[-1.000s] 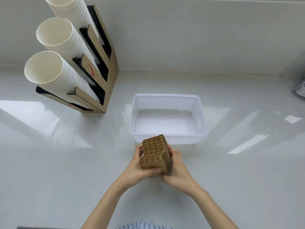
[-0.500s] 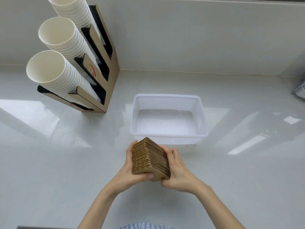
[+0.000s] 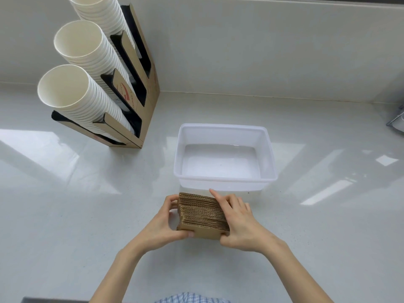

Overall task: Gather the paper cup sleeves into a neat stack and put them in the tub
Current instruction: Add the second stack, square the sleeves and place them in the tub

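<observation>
A stack of brown corrugated paper cup sleeves (image 3: 201, 213) stands on edge on the white counter, just in front of the tub. My left hand (image 3: 166, 226) clasps its left side, thumb on the near face. My right hand (image 3: 238, 221) presses the right side, with the index finger laid along the top edges. The white translucent plastic tub (image 3: 225, 180) sits directly behind the stack, with nothing inside it.
A cardboard cup dispenser (image 3: 135, 88) with three tilted columns of white paper cups (image 3: 72, 97) stands at the back left. A wall runs along the back of the counter. A metal object (image 3: 396, 121) pokes in at the right edge.
The stack has been turned and squared between both hands, so its long edges now face up. My right index finger has come onto the top of it.
</observation>
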